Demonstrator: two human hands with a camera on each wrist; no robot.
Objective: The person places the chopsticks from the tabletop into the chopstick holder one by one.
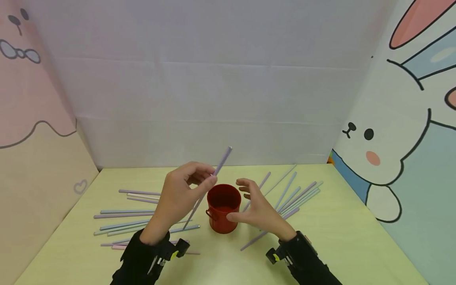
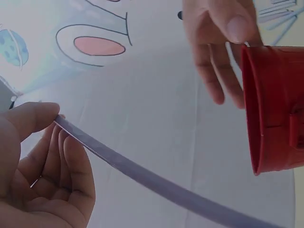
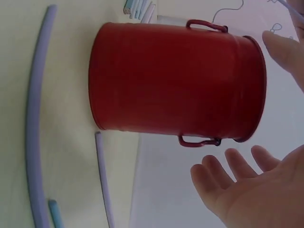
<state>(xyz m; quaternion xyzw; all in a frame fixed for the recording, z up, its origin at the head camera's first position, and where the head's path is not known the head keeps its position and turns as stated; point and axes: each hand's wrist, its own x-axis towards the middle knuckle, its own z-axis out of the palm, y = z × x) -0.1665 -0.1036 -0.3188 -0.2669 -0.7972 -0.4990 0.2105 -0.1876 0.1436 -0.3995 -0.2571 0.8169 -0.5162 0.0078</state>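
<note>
My left hand (image 1: 181, 192) pinches a slender purple straw (image 1: 223, 161) between thumb and fingers. The straw slants, its upper end leaning right and its lower end left of a small red bucket (image 1: 223, 217). That bucket stands upright on the table, with small loop handles on its sides. Just to its right is my right hand (image 1: 263, 212), fingers spread and loosely bent, holding nothing. In the right wrist view, a gap shows between those fingertips (image 3: 204, 178) and the bucket's wall (image 3: 175, 78).
Several pastel straws (image 1: 122, 216) lie in loose rows left of the bucket on the pale yellow table (image 1: 338, 245). More straws (image 1: 299, 198) lie fanned out on the right, partly behind my right hand. A white wall (image 1: 213, 99) closes off the back, with printed panels at both sides.
</note>
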